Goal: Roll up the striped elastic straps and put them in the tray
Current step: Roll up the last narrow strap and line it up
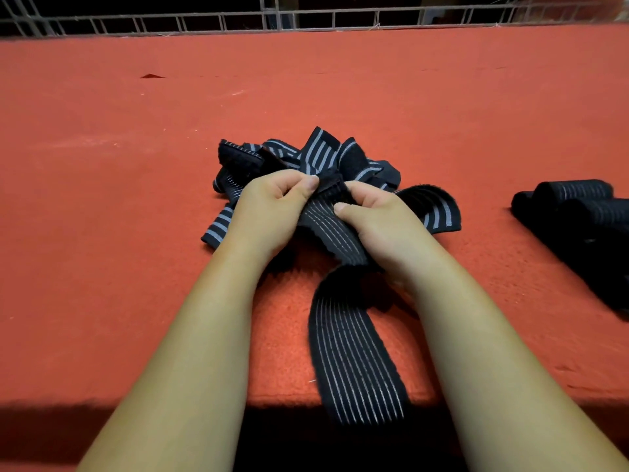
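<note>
The left hand and right hand both pinch the end of one striped strap, fingers curled around it above the red worktop; its tail runs off the near edge; a loose strap pile lies just behind; rolled straps sit at right.
</note>
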